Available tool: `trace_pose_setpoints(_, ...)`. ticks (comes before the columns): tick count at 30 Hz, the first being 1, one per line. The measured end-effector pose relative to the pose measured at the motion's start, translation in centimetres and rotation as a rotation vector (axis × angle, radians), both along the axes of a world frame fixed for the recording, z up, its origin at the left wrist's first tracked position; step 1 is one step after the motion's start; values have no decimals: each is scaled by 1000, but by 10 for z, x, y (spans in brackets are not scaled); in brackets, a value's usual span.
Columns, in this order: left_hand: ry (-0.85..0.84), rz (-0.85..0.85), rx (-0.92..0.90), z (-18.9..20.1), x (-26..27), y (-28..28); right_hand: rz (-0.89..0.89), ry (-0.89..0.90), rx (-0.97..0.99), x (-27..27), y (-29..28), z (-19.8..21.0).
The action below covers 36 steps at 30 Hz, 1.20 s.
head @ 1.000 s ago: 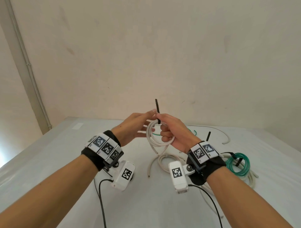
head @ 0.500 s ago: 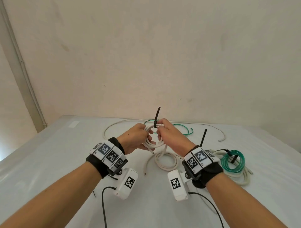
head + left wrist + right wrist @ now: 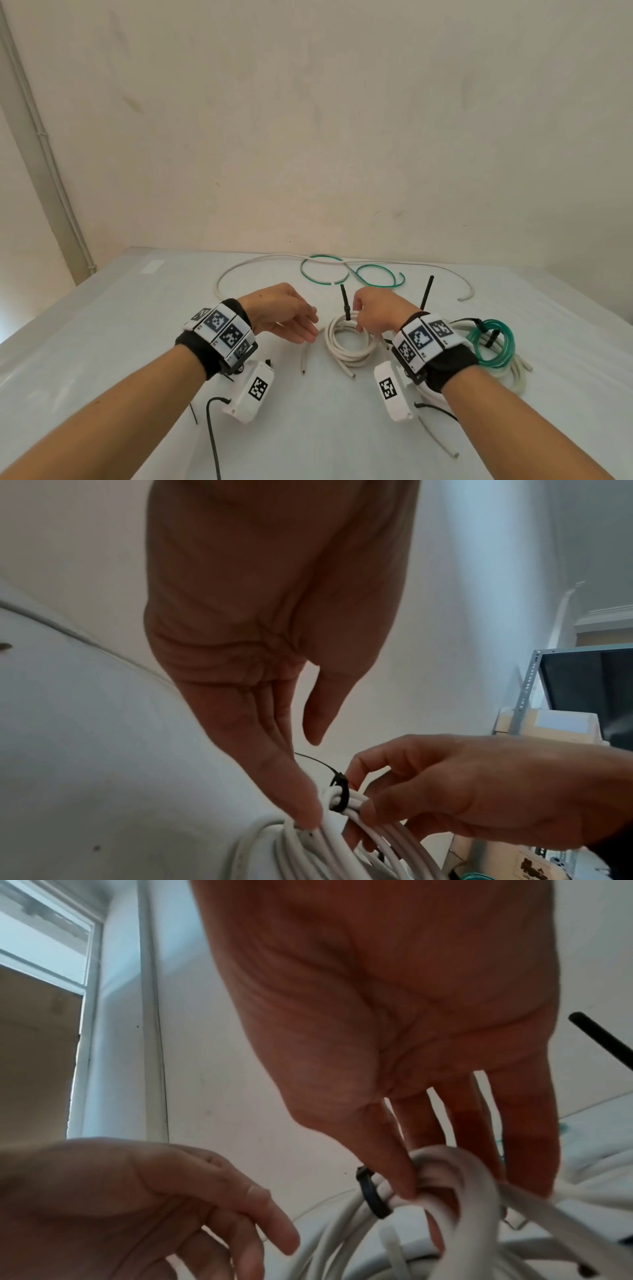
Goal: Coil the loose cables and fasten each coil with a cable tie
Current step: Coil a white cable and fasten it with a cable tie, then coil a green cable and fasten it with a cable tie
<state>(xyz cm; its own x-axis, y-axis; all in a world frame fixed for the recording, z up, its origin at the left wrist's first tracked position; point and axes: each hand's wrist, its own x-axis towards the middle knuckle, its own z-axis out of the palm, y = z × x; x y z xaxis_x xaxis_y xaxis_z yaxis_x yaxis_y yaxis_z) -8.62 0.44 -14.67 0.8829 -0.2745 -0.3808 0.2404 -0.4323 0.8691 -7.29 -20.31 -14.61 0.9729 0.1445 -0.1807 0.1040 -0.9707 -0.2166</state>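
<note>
A white cable coil point(image 3: 346, 342) lies on the white table point(image 3: 137, 342), bound by a black cable tie point(image 3: 345, 303) whose tail sticks up. My right hand point(image 3: 359, 322) pinches the coil's strands just right of the tie. The right wrist view shows its thumb and fingers point(image 3: 404, 1185) curled round the white cable coil point(image 3: 441, 1172) beside the black cable tie point(image 3: 373, 1196). My left hand point(image 3: 308, 330) hovers left of the coil with relaxed fingers. In the left wrist view its straight fingertips point(image 3: 304, 810) touch the white cable coil point(image 3: 342, 840) next to the black cable tie point(image 3: 339, 796).
A long loose white cable point(image 3: 226, 277) and a loose green cable point(image 3: 322, 270) lie at the back near the wall. A tied green coil point(image 3: 493, 346) on white coils sits at the right. Another tie tail point(image 3: 426, 291) stands up behind my right wrist. A loose cable end point(image 3: 305, 359) lies in front.
Both hands came down from mid-air and the tied white coil now rests on the table. My left hand has let go of it and its fingers have straightened.
</note>
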Motion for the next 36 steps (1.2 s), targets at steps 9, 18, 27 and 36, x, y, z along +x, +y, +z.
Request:
trace_pose_setpoints(9, -68, 84, 144, 5, 47, -2, -65, -9, 26, 39, -11, 8)
trace_pose_setpoints(18, -101, 74, 111, 6, 86, -21, -57, 41, -143, 101, -18, 10)
trace_pose_setpoints(27, -252, 100, -26, 14, 91, -22, -55, 102, -247, 116, -20, 0)
trace_pose_setpoints(36, -379, 93, -133, 22, 55, -10, -5, -84, -120, 97, -8, 17)
